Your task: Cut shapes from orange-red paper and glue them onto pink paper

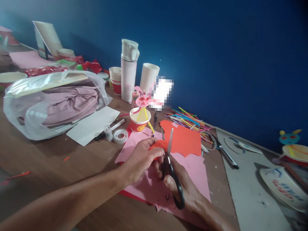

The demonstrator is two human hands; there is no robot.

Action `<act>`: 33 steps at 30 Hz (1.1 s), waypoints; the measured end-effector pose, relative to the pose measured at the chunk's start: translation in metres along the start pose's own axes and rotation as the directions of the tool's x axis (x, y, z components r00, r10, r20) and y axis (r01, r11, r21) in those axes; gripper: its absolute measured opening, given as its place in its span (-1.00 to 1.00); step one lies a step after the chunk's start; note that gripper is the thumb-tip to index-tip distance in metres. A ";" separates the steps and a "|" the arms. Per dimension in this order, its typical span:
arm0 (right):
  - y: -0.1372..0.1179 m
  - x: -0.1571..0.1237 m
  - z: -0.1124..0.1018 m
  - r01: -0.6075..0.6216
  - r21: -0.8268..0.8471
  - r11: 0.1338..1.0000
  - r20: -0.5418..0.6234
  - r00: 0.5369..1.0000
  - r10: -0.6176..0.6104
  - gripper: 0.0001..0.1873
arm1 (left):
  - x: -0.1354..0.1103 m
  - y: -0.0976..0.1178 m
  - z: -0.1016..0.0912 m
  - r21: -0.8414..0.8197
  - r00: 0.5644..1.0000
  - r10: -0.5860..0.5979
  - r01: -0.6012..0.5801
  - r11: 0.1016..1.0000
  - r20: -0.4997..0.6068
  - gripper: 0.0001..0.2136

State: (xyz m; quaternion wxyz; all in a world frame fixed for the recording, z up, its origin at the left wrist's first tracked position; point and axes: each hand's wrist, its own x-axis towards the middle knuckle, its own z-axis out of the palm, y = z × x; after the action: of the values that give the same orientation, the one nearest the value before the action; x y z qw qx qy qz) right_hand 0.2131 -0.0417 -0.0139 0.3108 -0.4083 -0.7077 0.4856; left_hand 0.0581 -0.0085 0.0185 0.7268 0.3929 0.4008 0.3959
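Note:
My left hand (143, 157) pinches a small piece of orange-red paper (160, 145) above the table. Black-handled scissors (178, 183) are in my right hand (184, 185), their blades apart and pointing up beside the paper. Whether the blades touch it I cannot tell. Under both hands lie sheets of pink paper (195, 178), with a larger orange-red sheet (185, 140) on top at the back. Just beyond stands a paper cup (139, 123) with a pink cut-out animal face (142, 100) on yellow strips.
A plastic bag with mauve cloth (70, 105) sits at the left. Clear tape (120, 136) and a white card (93, 124) lie nearby. Behind are a tall white bottle (128, 73), stacked cups (149, 77) and coloured strips (189, 118). A utility knife (227, 156) rests at right.

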 end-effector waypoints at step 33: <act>-0.004 -0.002 0.001 -0.034 -0.010 0.999 -0.041 0.999 0.033 -0.53 | 0.005 -0.003 -0.004 0.082 0.997 0.067 -0.065 0.995 -0.028 -0.96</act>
State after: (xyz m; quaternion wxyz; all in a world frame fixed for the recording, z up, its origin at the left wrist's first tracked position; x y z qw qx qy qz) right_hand 0.2121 -0.0453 -0.0109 0.3149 -0.4317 -0.6969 0.4784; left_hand 0.0567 -0.0040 0.0129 0.6906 0.4292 0.4144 0.4089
